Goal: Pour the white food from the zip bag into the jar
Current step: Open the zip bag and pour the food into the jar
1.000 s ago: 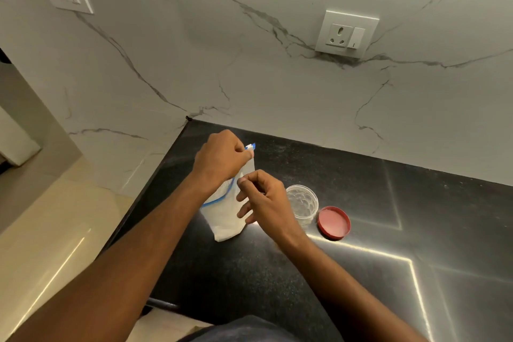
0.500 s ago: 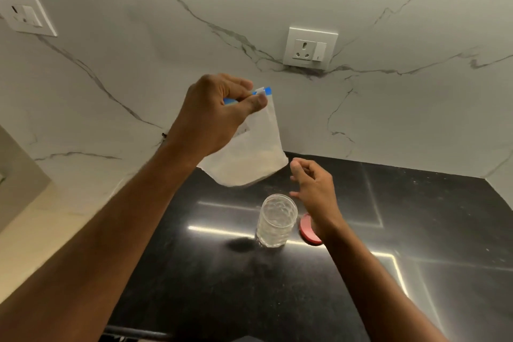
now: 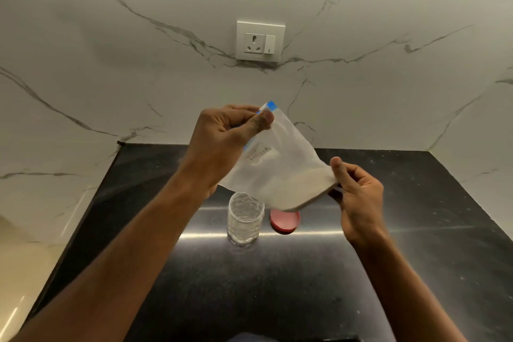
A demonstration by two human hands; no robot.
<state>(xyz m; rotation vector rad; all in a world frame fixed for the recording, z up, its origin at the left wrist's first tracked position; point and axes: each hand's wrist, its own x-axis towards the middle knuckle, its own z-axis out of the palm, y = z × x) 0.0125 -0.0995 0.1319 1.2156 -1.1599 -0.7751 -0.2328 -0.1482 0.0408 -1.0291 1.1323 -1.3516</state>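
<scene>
Home kitchen, at the counter.
A polished black stone counter [image 3: 416,272] meets a white, grey-veined marble wall [image 3: 138,36] fitted with a socket [image 3: 254,43] and switch [image 3: 269,44]. A clear jar [image 3: 245,221] and a red lid [image 3: 285,221] sit on the counter, with a zip bag [image 3: 280,164] of white food [image 3: 297,189] held above them. Pale floor [image 3: 16,272] shows at left.

The black countertop [image 3: 249,291] before me runs back to a white marble wall [image 3: 111,36] veined in grey. A red lid [image 3: 285,221] lies flat near the counter's middle. A white socket plate [image 3: 260,40] sits on the wall above the far edge.
</scene>
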